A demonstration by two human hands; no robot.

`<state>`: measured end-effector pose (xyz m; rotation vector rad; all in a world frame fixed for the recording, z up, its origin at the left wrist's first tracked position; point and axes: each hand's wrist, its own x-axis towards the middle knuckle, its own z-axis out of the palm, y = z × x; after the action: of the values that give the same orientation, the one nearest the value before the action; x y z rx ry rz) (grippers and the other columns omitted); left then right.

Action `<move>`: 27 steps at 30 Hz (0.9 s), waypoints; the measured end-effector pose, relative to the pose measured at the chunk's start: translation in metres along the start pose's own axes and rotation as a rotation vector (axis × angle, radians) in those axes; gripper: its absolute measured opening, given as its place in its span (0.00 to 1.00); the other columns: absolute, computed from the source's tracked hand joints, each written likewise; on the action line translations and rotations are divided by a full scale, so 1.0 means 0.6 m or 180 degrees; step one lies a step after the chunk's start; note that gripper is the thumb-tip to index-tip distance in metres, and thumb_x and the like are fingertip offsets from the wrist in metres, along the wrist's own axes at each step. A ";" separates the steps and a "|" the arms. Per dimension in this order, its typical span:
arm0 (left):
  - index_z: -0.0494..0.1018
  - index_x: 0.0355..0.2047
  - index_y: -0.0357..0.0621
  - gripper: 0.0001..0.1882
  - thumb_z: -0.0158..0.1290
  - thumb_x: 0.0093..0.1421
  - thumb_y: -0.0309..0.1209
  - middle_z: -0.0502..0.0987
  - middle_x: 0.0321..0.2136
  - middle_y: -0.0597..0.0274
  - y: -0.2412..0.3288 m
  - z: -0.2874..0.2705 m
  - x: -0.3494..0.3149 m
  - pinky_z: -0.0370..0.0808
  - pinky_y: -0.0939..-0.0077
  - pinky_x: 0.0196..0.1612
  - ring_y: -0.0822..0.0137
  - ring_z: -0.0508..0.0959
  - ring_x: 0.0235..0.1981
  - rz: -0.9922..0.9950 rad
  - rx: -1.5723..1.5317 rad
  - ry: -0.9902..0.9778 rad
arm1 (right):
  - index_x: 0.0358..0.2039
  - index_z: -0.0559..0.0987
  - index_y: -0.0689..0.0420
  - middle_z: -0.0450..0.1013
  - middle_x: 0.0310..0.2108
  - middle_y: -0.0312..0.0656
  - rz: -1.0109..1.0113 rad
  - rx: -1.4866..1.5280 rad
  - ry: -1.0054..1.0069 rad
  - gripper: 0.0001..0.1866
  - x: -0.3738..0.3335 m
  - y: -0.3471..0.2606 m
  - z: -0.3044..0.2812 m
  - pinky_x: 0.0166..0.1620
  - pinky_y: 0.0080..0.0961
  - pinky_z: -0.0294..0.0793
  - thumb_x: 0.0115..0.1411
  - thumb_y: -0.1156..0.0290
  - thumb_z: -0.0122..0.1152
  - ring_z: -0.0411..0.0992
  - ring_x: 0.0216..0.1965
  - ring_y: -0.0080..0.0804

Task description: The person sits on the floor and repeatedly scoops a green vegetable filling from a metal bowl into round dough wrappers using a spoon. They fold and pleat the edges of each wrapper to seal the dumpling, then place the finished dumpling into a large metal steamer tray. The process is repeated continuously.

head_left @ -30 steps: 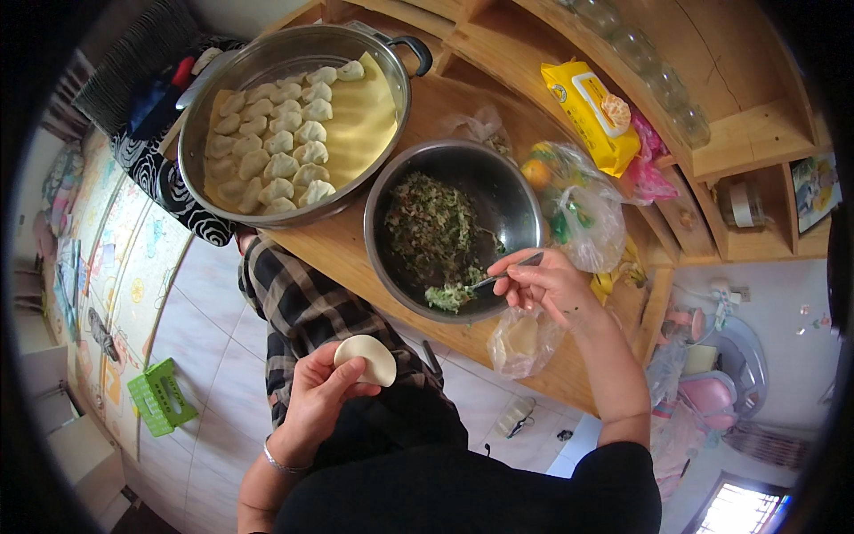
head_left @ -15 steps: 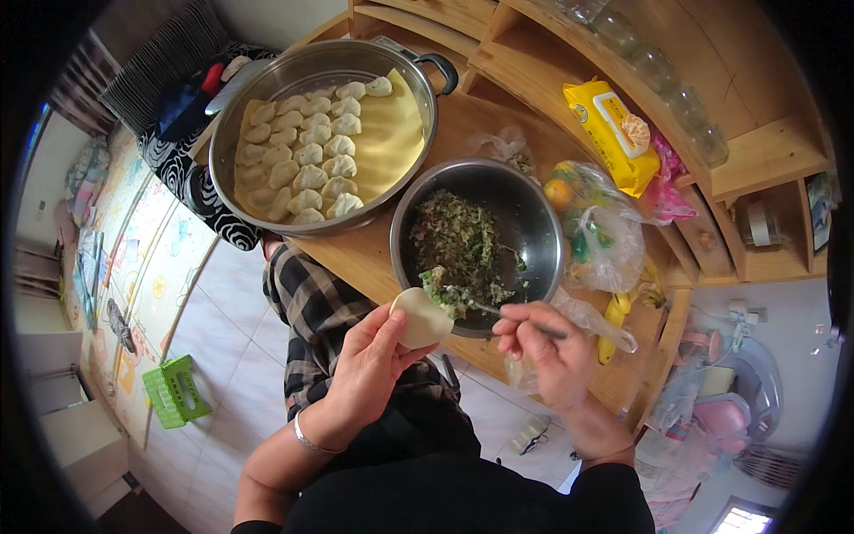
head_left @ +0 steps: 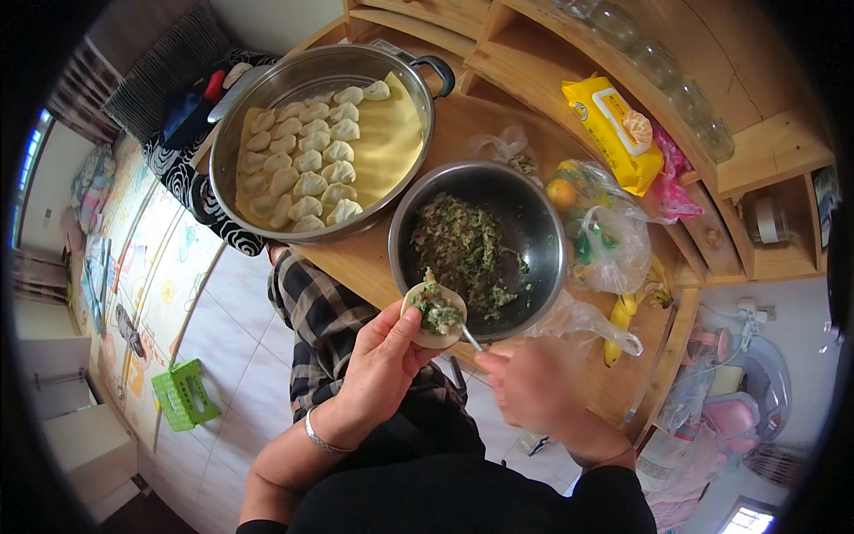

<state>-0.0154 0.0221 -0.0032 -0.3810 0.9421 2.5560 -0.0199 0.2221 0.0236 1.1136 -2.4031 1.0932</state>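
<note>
My left hand (head_left: 384,356) grips a round dumpling wrapper (head_left: 435,340) by its edge, just off the near rim of the steel bowl (head_left: 553,267). A lump of chopped green filling (head_left: 437,311) lies on the wrapper. My right hand (head_left: 534,383), partly blurred, is closed on the handle of a spoon (head_left: 473,338), whose tip meets the filling; its bowl is hidden there. More chopped filling (head_left: 458,240) covers the left part of the bowl. Rows of folded dumplings (head_left: 310,160) sit on a yellowish liner in the large steel pot (head_left: 425,169) at the far left.
Right of the bowl lie a clear bag of fruit (head_left: 605,236), bananas (head_left: 621,320) and a yellow wipes pack (head_left: 614,133). Wooden shelving (head_left: 534,44) rises behind the table. A green plastic stool (head_left: 184,396) stands on the floor at left.
The spoon has come left and down from the bowl's rim to the wrapper, and the filling now rests on it. My left hand has moved slightly right, tilting the wrapper.
</note>
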 end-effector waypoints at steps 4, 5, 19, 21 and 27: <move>0.61 0.60 0.35 0.21 0.39 0.71 0.33 0.69 0.55 0.53 -0.001 -0.005 0.002 0.68 0.61 0.60 0.61 0.71 0.56 -0.0022 -0.0062 -0.0079 | 0.43 0.76 0.65 0.75 0.37 0.48 0.0866 0.1053 0.0375 0.12 -0.022 0.009 -0.003 0.34 0.23 0.75 0.58 0.81 0.57 0.76 0.31 0.34; 0.61 0.60 0.35 0.21 0.39 0.71 0.33 0.69 0.55 0.53 -0.001 -0.005 0.002 0.68 0.61 0.60 0.61 0.70 0.56 -0.0027 -0.0060 -0.0112 | 0.43 0.76 0.65 0.75 0.37 0.49 0.0961 0.1117 0.0462 0.12 -0.019 0.009 -0.005 0.34 0.24 0.75 0.58 0.82 0.56 0.76 0.31 0.34; 0.60 0.59 0.34 0.21 0.39 0.70 0.32 0.69 0.54 0.51 0.009 -0.001 -0.002 0.69 0.60 0.59 0.59 0.72 0.55 -0.0213 0.0052 -0.0052 | 0.42 0.79 0.57 0.75 0.38 0.40 0.0045 0.0465 -0.0094 0.15 0.002 0.031 -0.008 0.36 0.27 0.75 0.53 0.77 0.63 0.75 0.35 0.34; 0.60 0.59 0.32 0.21 0.37 0.71 0.33 0.69 0.54 0.47 0.011 0.007 -0.003 0.71 0.60 0.58 0.56 0.72 0.55 -0.0201 0.0084 0.0093 | 0.43 0.79 0.56 0.75 0.38 0.39 -0.0176 0.0176 -0.0150 0.14 -0.003 0.030 -0.006 0.37 0.27 0.75 0.53 0.75 0.63 0.75 0.36 0.32; 0.60 0.58 0.28 0.23 0.35 0.71 0.35 0.69 0.55 0.44 0.022 0.010 -0.006 0.69 0.61 0.59 0.54 0.71 0.57 -0.0289 -0.0153 0.0121 | 0.45 0.79 0.54 0.74 0.40 0.37 -0.0571 -0.0530 -0.0334 0.15 -0.014 0.021 0.006 0.41 0.26 0.74 0.56 0.73 0.61 0.73 0.41 0.28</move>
<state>-0.0188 0.0161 0.0098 -0.4766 0.8581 2.5007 -0.0232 0.2294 0.0102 1.3269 -2.3658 0.7810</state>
